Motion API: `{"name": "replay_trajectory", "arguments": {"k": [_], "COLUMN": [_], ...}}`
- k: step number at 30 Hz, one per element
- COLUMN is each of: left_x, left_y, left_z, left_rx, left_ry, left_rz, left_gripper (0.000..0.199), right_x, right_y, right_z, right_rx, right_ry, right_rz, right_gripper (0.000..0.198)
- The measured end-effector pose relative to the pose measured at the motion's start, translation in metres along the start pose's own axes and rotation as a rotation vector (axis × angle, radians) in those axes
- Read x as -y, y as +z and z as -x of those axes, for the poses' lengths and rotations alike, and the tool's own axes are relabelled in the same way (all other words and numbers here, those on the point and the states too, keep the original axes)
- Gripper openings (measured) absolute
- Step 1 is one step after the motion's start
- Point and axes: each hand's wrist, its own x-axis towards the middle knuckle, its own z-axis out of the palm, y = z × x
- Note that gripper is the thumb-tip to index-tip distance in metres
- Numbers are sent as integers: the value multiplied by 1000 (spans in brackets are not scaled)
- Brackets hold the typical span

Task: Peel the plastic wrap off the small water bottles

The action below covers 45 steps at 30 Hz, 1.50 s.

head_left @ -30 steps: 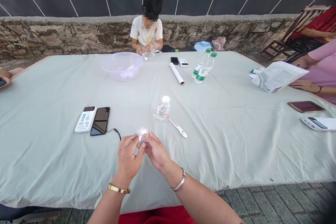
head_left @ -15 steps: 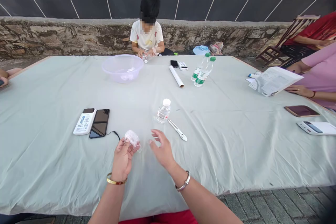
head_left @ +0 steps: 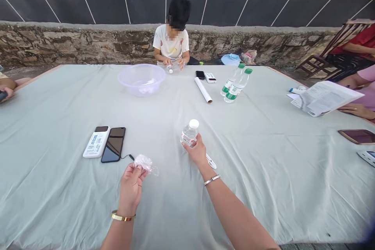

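Observation:
A crumpled ball of clear plastic film [head_left: 143, 163] is pinched between the thumb and fingers of my left hand [head_left: 132, 183], low over the near side of the table. My right hand [head_left: 198, 152] has its thumb and fingers around the lower part of a small clear water bottle [head_left: 189, 134] with a white cap. The bottle stands about upright. Partly hidden behind my right wrist, a white utility knife [head_left: 211, 161] lies on the cloth. A black phone [head_left: 113, 144] and a white power bank [head_left: 97, 141] lie left of my left hand.
Farther back are a purple basin [head_left: 141, 80] with film inside, a white roll [head_left: 203, 90], two green-capped bottles [head_left: 235, 86], another phone and a power bank. A person [head_left: 171, 43] sits opposite, handling a bottle. At right, a person holds papers [head_left: 328, 95].
My right hand has moved forward and right, closing around the small water bottle. My left hand still holds the film. The whole view has shifted slightly.

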Motion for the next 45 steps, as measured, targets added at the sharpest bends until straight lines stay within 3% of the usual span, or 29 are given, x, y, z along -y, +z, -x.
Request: {"name": "replay_trajectory", "arguments": {"k": [4,15,19,23,28,32,40,45], "left_x": [8,39,52,56,54,51,46,22], "left_y": [6,42,39,30,29,30,40,55], "left_z": [-8,-41,-48,-50,-50,-49,-41,-68], "left_rx": [2,65,119,179,219,257,203,123], "left_ry": [-26,-90,-71,-16,-38,-74,-176,-181], "left_rz": [-27,-69,-125,-333,-390,-345,-315,-357], "left_gripper": [35,36,34,36,36,33,32,34], "right_x": [5,4,2,2,3,4,12,18], "right_y": [2,13,17,18,21,24,33,47], "right_z": [-6,-12,-16,-16,-28,-73,-222,-282], "right_rx": [4,-18,-33,-56,-52,-82,-249,-300], "right_ry": [-34,-76,-80,-77,9,80,142,173], "right_rz": [114,120,140,153,138,112,90,32], "right_gripper": [43,39,39,38,37,38,46,53]}}
